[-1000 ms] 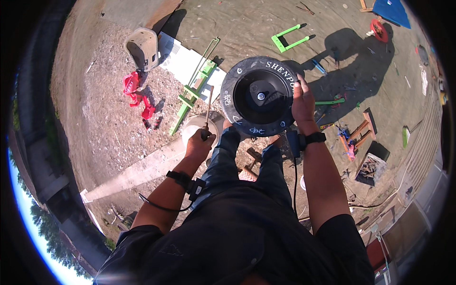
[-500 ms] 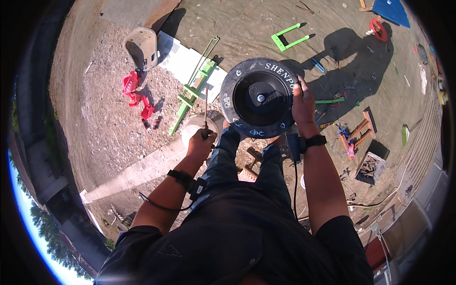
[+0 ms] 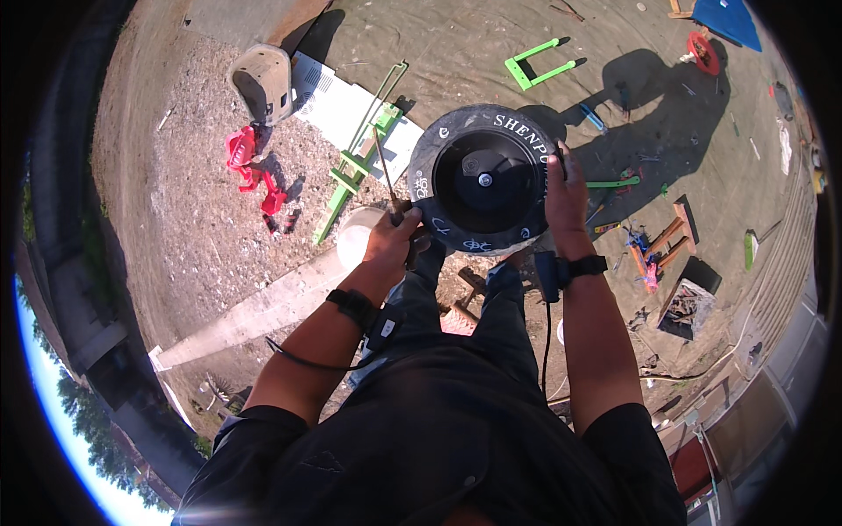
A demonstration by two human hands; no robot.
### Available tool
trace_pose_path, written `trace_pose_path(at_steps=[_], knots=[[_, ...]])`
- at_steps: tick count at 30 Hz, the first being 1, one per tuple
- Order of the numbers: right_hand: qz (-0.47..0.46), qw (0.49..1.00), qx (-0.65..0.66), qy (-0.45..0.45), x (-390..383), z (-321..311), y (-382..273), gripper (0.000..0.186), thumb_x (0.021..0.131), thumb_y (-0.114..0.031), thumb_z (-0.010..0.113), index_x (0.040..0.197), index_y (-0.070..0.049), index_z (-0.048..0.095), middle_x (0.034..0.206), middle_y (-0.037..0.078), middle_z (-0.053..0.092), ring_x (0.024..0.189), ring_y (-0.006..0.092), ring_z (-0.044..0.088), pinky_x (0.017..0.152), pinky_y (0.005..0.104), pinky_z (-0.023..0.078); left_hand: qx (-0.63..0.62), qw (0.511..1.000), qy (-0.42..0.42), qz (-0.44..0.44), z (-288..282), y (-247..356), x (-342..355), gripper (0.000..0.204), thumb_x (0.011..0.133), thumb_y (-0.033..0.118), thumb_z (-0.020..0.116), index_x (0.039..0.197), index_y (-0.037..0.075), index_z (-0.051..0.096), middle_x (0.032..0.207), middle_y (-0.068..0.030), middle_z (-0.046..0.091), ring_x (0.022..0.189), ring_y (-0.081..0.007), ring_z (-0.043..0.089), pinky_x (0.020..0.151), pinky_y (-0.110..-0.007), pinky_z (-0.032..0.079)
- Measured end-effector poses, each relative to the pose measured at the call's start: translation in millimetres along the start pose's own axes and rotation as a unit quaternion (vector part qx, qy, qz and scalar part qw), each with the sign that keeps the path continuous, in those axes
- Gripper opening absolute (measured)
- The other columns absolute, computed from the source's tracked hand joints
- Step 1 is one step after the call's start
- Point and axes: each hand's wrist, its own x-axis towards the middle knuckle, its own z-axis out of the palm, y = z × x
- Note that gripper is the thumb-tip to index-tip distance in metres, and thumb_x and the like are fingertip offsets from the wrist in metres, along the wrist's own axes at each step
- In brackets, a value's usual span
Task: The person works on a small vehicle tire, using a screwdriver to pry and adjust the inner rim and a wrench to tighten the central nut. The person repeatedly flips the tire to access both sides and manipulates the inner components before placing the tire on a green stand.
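In front of my legs is a black wheel-like disc [image 3: 424,215], with white markings round its broad rim and a deep round hollow. A bright bolt head [image 3: 485,180] sits at the middle of that hollow. My right hand [image 3: 567,188] grips the right side of the rim, thumb on top. At the lower left of the rim is my left hand [image 3: 393,241], closed round a screwdriver [image 3: 383,167] with a long thin shaft pointing up and away. Its fingers seem to touch the rim as well; their far sides are hidden.
Beyond my left hand a green metal frame [image 3: 358,167] lies on a white panel [image 3: 326,96]. Nearby are a beige tub [image 3: 279,74], red parts [image 3: 241,153] and a pale bucket [image 3: 353,237]. Rightward are a green U-shaped bracket [image 3: 529,81], a wooden stool [image 3: 671,241] and a box of scraps [image 3: 688,307].
My left hand, with the screwdriver, has moved right and up to the disc's lower-left rim. The screwdriver shaft tilts more to the left. My right hand keeps its hold.
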Motion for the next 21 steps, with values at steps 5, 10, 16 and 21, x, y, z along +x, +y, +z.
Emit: trace_pose_path(at_steps=[5, 10, 16, 21], knots=[[0.035, 0.999, -0.027, -0.016, -10, -21, 1, 0.044, 0.102, -0.030, 0.051, 0.136, -0.001, 0.054, 0.132, 0.014, 0.060, 0.122, 0.0227, 0.057, 0.103, 0.0330, 0.042, -0.004, 0.999, 0.031, 0.008, 1, 3, -6, 0.036, 0.101, 0.017, 0.057, 0.132, 0.004, 0.046, 0.108, -0.0080, 0.065, 0.093, -0.0211, 0.067, 0.073, -0.034, 0.055], [-0.005, 0.969, -0.231, -0.088, -56, -78, 88, 0.039, 0.102, -0.027, 0.051, 0.132, -0.004, 0.059, 0.135, 0.014, 0.059, 0.123, 0.0238, 0.056, 0.101, 0.0334, 0.044, 0.003, 1.000, 0.030, 0.002, 1, 6, -6, 0.039, 0.099, 0.020, 0.061, 0.133, 0.004, 0.050, 0.109, -0.0046, 0.063, 0.096, -0.0183, 0.064, 0.076, -0.033, 0.055], [0.126, 0.910, -0.257, -0.300, -150, -111, 108, 0.043, 0.091, -0.034, 0.063, 0.121, -0.002, 0.066, 0.117, 0.018, 0.069, 0.107, 0.0315, 0.067, 0.093, 0.0380, 0.051, 0.003, 0.999, 0.036, -0.003, -8, 4, -9, 0.041, 0.099, 0.020, 0.061, 0.136, 0.005, 0.048, 0.110, -0.0048, 0.063, 0.096, -0.0186, 0.064, 0.076, -0.033, 0.055], [0.237, 0.829, -0.207, -0.462, -213, -118, 110, 0.050, 0.084, -0.041, 0.072, 0.112, 0.000, 0.069, 0.109, 0.018, 0.071, 0.100, 0.0310, 0.069, 0.088, 0.0391, 0.053, 0.001, 1.000, 0.026, 0.004, -8, 2, -5, 0.040, 0.100, 0.021, 0.059, 0.135, 0.005, 0.048, 0.109, -0.0049, 0.064, 0.094, -0.0182, 0.065, 0.073, -0.032, 0.054]])
